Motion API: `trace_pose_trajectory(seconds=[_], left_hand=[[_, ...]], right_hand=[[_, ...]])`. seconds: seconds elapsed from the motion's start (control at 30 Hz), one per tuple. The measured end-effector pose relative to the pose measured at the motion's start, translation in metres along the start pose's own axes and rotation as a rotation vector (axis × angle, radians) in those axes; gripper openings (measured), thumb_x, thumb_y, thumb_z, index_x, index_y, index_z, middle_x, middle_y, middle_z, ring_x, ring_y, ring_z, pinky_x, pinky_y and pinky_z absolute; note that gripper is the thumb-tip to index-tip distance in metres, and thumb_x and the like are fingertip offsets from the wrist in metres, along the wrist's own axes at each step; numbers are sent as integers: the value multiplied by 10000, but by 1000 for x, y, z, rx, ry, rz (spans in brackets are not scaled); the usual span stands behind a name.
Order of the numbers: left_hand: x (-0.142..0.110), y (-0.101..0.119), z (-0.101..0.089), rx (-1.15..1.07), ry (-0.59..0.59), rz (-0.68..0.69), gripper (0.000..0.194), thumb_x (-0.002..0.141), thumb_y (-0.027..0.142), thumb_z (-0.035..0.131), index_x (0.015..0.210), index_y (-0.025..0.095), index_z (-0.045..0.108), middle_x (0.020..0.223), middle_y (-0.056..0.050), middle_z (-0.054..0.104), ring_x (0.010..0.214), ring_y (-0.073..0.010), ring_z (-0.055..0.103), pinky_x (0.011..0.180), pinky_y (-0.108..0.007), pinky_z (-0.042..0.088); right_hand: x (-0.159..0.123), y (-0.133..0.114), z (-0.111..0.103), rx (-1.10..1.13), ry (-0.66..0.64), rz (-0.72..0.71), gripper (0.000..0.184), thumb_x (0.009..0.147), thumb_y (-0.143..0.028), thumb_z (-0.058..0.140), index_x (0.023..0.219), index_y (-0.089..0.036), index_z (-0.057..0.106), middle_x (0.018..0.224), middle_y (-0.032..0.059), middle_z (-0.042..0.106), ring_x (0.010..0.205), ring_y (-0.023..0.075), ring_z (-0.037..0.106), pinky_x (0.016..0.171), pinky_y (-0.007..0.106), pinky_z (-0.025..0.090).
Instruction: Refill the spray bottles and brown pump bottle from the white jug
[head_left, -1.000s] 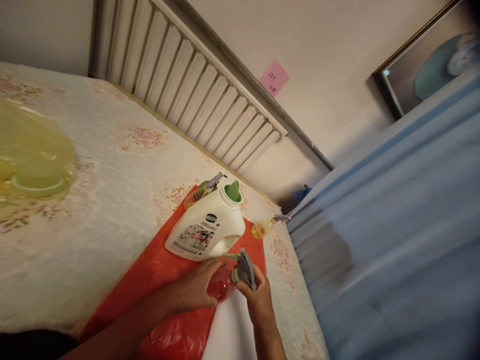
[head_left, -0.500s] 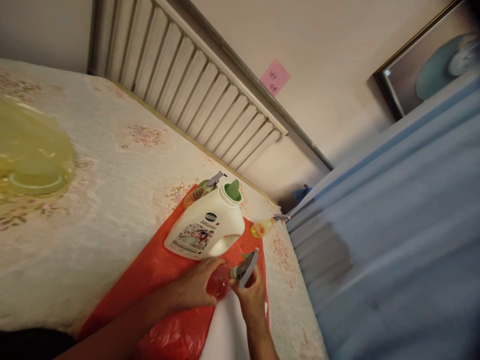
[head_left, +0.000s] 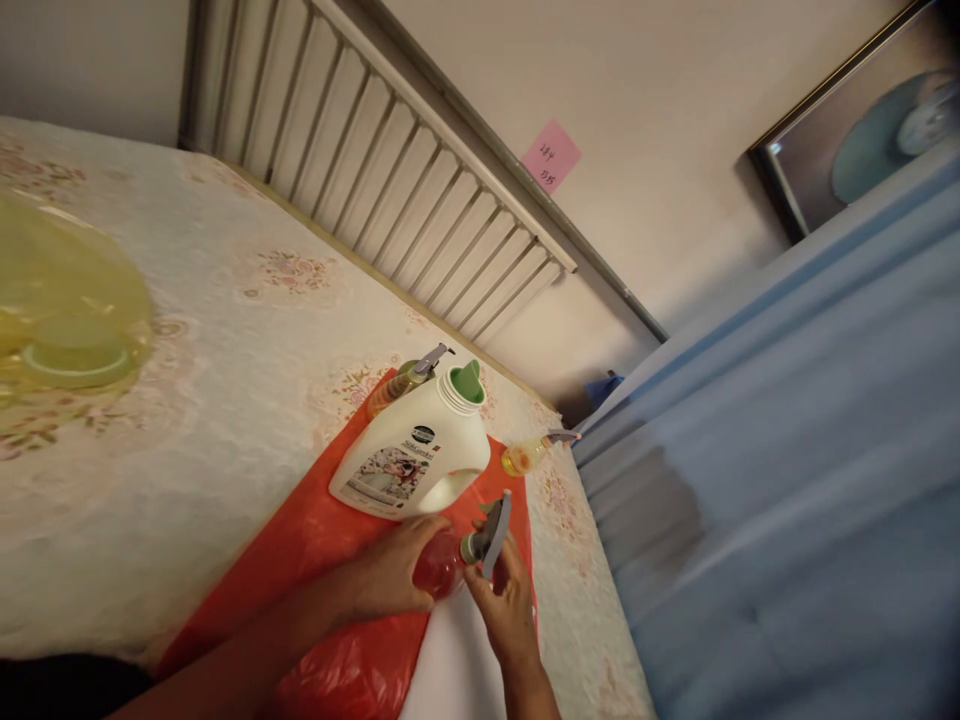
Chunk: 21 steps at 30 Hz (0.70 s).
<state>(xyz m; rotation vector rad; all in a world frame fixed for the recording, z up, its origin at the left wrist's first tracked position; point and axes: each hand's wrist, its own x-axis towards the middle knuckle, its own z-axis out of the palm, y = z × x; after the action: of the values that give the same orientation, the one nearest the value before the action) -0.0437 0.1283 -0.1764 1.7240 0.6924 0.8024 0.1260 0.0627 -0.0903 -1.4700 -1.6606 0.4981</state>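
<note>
My left hand [head_left: 390, 575] wraps around a small clear spray bottle [head_left: 439, 567] that looks red against the plastic beneath it. My right hand [head_left: 504, 597] pinches the bottle's grey trigger head [head_left: 491, 525] at the neck. Both sit over a red plastic sheet [head_left: 315, 540] on a floral tablecloth [head_left: 202, 400]. Just behind the hands stands a white jug [head_left: 412, 455] with an open mouth and green spout. Two more spray bottles lie near it: an amber one [head_left: 401, 380] behind the jug and a yellow one [head_left: 529, 453] to its right.
A yellow translucent plastic thing [head_left: 67, 320] lies at the far left of the table. A ribbed white radiator [head_left: 390, 170] runs along the wall behind, with a pink sticky note [head_left: 551, 155] above it. Blue cloth [head_left: 787, 480] fills the right side.
My right hand has turned the grey trigger head on the bottle's neck, so the head now stands more upright. My left hand has kept still on the bottle.
</note>
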Motion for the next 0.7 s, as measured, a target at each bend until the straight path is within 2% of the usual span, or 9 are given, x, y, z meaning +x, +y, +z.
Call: trace_pose_trajectory(seconds=[0.07, 0.13, 0.3, 0.43, 0.5, 0.6, 0.7], left_hand=[[0, 1, 0, 8, 4, 1, 847, 607, 249, 753, 1390, 307, 435, 1453, -47, 488, 1340, -300, 445, 1123, -391, 371], [0, 2, 0, 10, -3, -5, 848, 602, 232, 745, 1388, 314, 436, 1454, -39, 489, 1339, -294, 448, 1119, -387, 379], [0, 0, 0, 6, -1, 4, 824, 602, 227, 733, 1374, 289, 452, 1451, -46, 494, 1339, -292, 445, 1116, -394, 375], [1, -4, 1, 25, 24, 6, 827, 595, 268, 752, 1370, 284, 465, 1445, -38, 508, 1330, -306, 455, 1107, -357, 376], [1, -3, 1, 29, 21, 0, 830, 592, 280, 757, 1369, 285, 467, 1444, -39, 509, 1329, -311, 458, 1102, -353, 384], [0, 1, 0, 22, 3, -9, 821, 593, 266, 752, 1363, 293, 468, 1443, -47, 509, 1332, -311, 456, 1104, -390, 389], [-1, 5, -1, -5, 2, -19, 825, 590, 241, 746, 1365, 289, 467, 1452, -46, 500, 1339, -309, 447, 1115, -393, 375]], right_hand=[[1, -2, -5, 21, -50, 15, 201, 839, -311, 634, 989, -202, 711, 1104, 79, 677, 1077, 259, 612, 927, 359, 495], [2, 0, -5, 73, -41, 53, 177, 816, -293, 655, 952, -197, 715, 1050, 72, 693, 1053, 260, 623, 907, 361, 506], [4, 7, 10, 95, 125, 144, 212, 692, -227, 751, 883, -178, 671, 839, 25, 707, 807, 207, 658, 778, 311, 536], [3, 6, 18, 69, 209, 136, 236, 640, -202, 778, 831, -182, 641, 769, 3, 687, 720, 184, 642, 699, 276, 537], [2, 3, 16, 85, 179, 116, 274, 661, -237, 780, 898, -182, 654, 811, 14, 694, 757, 193, 651, 724, 285, 544], [0, -5, 6, 59, 72, 38, 288, 760, -312, 727, 1017, -195, 676, 1003, 64, 697, 939, 231, 648, 850, 332, 528], [1, -9, -2, 3, -19, -11, 162, 829, -301, 650, 945, -211, 719, 1080, 76, 683, 1080, 259, 601, 931, 359, 489]])
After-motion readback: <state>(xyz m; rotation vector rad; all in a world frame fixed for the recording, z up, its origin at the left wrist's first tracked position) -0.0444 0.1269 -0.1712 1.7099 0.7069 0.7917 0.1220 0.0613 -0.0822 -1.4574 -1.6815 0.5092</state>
